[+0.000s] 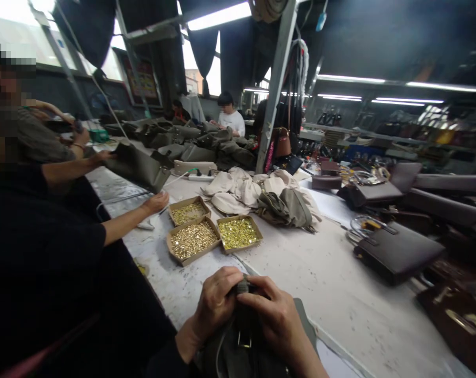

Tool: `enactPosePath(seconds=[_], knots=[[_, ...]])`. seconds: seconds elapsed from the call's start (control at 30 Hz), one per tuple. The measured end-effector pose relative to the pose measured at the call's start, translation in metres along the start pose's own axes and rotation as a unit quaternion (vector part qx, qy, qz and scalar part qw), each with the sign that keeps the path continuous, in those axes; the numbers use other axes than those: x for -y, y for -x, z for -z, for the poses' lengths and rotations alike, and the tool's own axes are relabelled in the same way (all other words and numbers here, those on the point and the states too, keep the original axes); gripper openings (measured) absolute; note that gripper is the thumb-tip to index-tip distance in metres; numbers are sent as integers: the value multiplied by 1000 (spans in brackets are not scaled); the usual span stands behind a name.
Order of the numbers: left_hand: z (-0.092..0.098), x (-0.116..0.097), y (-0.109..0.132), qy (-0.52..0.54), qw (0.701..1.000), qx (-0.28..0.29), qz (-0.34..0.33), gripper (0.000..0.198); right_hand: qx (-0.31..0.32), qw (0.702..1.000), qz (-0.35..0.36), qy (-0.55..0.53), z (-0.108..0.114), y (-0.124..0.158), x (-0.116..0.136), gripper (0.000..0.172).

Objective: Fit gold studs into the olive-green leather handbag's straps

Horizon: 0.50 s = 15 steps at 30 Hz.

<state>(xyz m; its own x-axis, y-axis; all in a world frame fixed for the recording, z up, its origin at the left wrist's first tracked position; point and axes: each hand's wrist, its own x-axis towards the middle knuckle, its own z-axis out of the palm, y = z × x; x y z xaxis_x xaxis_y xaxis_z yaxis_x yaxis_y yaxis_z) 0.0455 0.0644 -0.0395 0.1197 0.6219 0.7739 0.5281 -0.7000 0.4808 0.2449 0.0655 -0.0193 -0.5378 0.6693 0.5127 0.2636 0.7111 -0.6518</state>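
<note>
My left hand point(214, 304) and my right hand point(275, 315) meet at the bottom centre, both gripping the top of an olive-green bag point(245, 346) with a metal buckle on its strap. The fingers pinch the bag's upper edge between them. Three cardboard boxes of small gold metal parts point(192, 239) point(238, 232) point(188, 211) sit on the white table point(320, 294) just beyond my hands.
A person in black sits at my left, one hand point(157, 201) on the table by the boxes, the other on a green bag point(137, 165). Piled fabric and green bags point(285, 207) lie mid-table. Dark brown bags point(397, 252) are at right. Other workers sit farther back.
</note>
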Motion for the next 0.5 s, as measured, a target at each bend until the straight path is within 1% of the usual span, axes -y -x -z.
enactPosePath(seconds=[0.07, 0.1, 0.13, 0.17, 0.2, 0.23, 0.27, 0.3, 0.33, 0.37, 0.4, 0.43, 0.47, 0.5], knots=[[0, -1, 2, 0, 1000, -15, -11, 26, -31, 998, -17, -49, -2, 5, -2, 37], [0, -1, 3, -3, 1000, -21, -14, 28, -54, 994, -37, -88, -2, 8, -5, 31], [-1, -1, 5, -4, 1000, -25, -15, 30, -85, 985, -69, -136, -1, 11, -9, 25], [-2, 0, 7, -2, 1000, -26, -15, 31, -119, 968, -115, -188, 1, 13, -15, 19], [-3, 0, 8, 1, 1000, -26, -14, 32, -155, 943, -169, -242, 3, 15, -21, 15], [-3, 0, 10, 5, 1000, -24, -14, 34, -192, 909, -224, -294, 6, 15, -27, 12], [-4, 0, 10, 8, 1000, -23, -15, 34, -226, 871, -273, -340, 10, 13, -34, 14], [-4, -1, 11, 8, 1000, -20, -18, 35, -248, 837, -313, -374, 14, 10, -39, 20], [-4, -1, 10, 7, 1000, -15, -21, 34, -252, 815, -344, -392, 20, 4, -43, 27], [-4, -3, 9, 3, 1000, -9, -24, 32, -241, 808, -369, -391, 26, -3, -45, 33], [-4, -4, 8, -3, 1000, -2, -28, 29, -212, 817, -386, -373, 33, -13, -45, 38], [-5, -5, 7, -10, 999, 6, -32, 25, -163, 838, -394, -340, 40, -25, -43, 41], [-5, -7, 5, -18, 999, 15, -36, 23, -101, 869, -387, -291, 47, -40, -39, 42], [-6, -7, 4, -26, 999, 21, -40, 21, -38, 902, -362, -231, 52, -55, -33, 41]])
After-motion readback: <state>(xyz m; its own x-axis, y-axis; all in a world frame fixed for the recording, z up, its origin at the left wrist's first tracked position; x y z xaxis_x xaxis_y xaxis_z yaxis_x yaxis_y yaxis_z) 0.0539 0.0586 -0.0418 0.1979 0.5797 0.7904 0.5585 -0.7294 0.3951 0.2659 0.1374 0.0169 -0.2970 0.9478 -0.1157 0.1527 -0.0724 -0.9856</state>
